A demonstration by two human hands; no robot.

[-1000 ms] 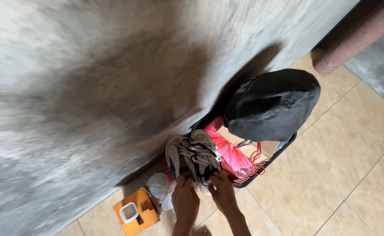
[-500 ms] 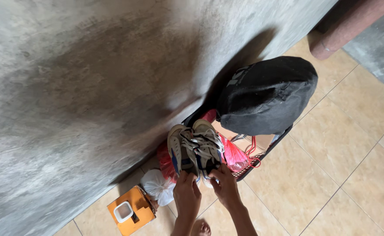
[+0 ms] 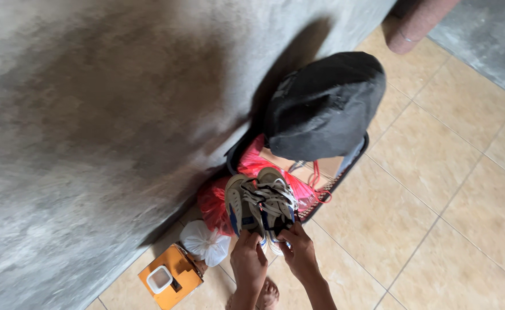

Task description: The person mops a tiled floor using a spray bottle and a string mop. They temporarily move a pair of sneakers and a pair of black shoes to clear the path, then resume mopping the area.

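Observation:
A pair of worn beige sneakers [image 3: 259, 202] with blue patches and loose laces hangs just above the tiled floor, heels towards me. My left hand [image 3: 248, 259] grips the heel of the left shoe. My right hand [image 3: 299, 250] grips the heel of the right shoe. Behind the shoes stands a dark plastic basket [image 3: 334, 182] against the wall, holding a red plastic bag [image 3: 256, 165], cardboard and a large black bag [image 3: 322, 107] on top.
A grey concrete wall [image 3: 91, 126] fills the left side. On the beige tiles by the wall lie a knotted white plastic bag [image 3: 205, 242] and an orange box [image 3: 169, 278] with a small white container on it. A reddish post [image 3: 418, 24] stands top right. My toes [image 3: 268, 294] show below.
The view has shifted, so basket and black bag sit higher and further left. My hands have drawn the sneakers off the basket's corner, towards me and slightly left.

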